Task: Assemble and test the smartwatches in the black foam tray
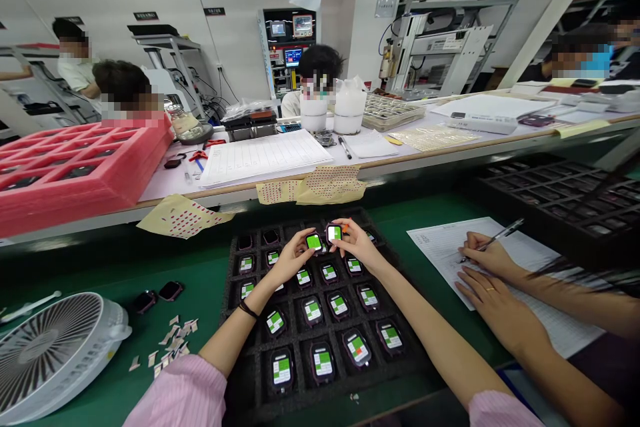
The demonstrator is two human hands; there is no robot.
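Note:
A black foam tray (293, 340) lies in front of me, its compartments holding several smartwatch bodies with lit green and white screens. Over its far rows, my left hand (295, 257) pinches a smartwatch (313, 242) with a mostly green screen. Close beside it, my right hand (357, 245) grips another smartwatch (334, 233) by its edges, its screen white and green. Both screens face me. A small orange piece shows by my right fingertips; I cannot make out what it is. Two dark watches in the far left compartments have unlit screens.
A white fan (60, 353) stands at left, near two dark watches (171, 290) and scattered small strips (173, 343). At right, a co-worker's hands (493, 280) write on a paper sheet (465, 240). Above runs a shelf with a pink foam tray (115, 160) and papers (265, 155).

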